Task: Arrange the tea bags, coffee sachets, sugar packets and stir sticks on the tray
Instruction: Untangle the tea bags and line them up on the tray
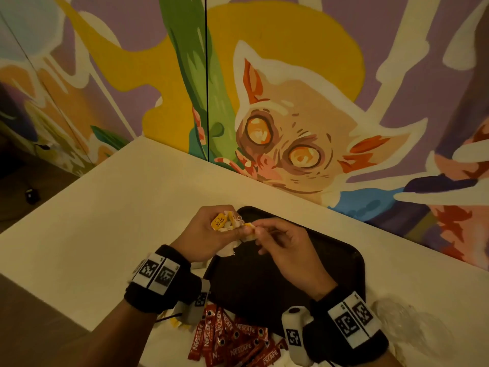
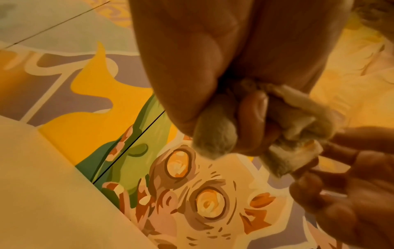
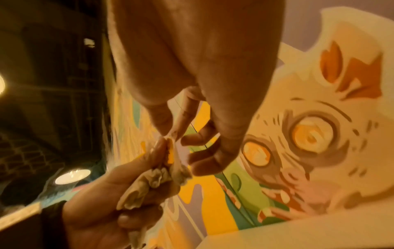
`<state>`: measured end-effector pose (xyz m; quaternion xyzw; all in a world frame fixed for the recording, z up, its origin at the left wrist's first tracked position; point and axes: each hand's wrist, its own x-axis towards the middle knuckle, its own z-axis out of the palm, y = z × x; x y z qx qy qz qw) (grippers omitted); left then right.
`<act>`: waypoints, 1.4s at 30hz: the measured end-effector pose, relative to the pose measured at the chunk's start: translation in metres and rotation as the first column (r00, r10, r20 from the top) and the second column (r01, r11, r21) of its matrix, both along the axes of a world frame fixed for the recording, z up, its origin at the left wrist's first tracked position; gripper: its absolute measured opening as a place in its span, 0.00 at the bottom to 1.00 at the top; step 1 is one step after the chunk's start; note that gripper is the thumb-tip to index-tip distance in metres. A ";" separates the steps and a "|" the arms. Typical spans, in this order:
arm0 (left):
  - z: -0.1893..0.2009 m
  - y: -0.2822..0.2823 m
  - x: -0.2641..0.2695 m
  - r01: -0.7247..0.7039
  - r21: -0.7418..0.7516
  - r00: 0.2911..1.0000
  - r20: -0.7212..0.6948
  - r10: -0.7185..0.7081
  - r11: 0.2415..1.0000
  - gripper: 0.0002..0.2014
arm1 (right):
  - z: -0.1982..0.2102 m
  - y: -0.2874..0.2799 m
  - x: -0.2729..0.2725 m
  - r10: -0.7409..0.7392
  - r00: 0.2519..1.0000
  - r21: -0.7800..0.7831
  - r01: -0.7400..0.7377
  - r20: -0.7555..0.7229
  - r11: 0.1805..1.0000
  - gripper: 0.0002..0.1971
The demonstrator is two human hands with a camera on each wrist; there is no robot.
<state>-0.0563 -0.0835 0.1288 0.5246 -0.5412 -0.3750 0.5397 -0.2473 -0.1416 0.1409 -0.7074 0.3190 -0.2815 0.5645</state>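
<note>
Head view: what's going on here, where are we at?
A person holds a bunch of tea bags in the left hand above the far left corner of the black tray. The right hand pinches one bag out of the bunch by its tag or string. What shows of the tray is bare. The red coffee sachets lie in a loose pile on the table, near the tray's front edge.

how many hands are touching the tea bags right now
2. The left hand grips the bunch of tea bags above the tray's far left corner; the right hand pinches one bag at the bunch's right edge.
</note>
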 end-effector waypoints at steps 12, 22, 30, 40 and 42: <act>-0.004 -0.016 -0.007 -0.013 0.060 0.996 -0.091 0.019 0.998 0.05 | 0.002 -0.026 0.001 -0.077 0.997 -0.034 0.078 0.031 0.996 0.07; -0.001 -0.022 0.005 -0.016 0.021 0.991 0.132 0.013 1.000 0.03 | 0.005 -0.037 -0.009 0.092 0.974 0.020 -0.090 -0.208 0.996 0.06; 0.002 -0.021 0.007 0.018 -0.005 0.951 0.308 -0.016 1.000 0.03 | 0.018 -0.042 -0.016 0.066 0.966 -0.044 -0.079 -0.250 0.996 0.03; 0.000 -0.020 0.007 0.041 -0.031 0.921 0.389 -0.026 0.999 0.04 | 0.043 -0.039 -0.019 0.082 0.953 -0.144 -0.128 -0.292 0.981 0.04; 0.003 -0.019 0.004 0.075 -0.016 0.922 0.382 -0.063 0.997 0.04 | 0.046 -0.040 -0.017 0.078 0.964 -0.196 -0.130 -0.255 0.972 0.05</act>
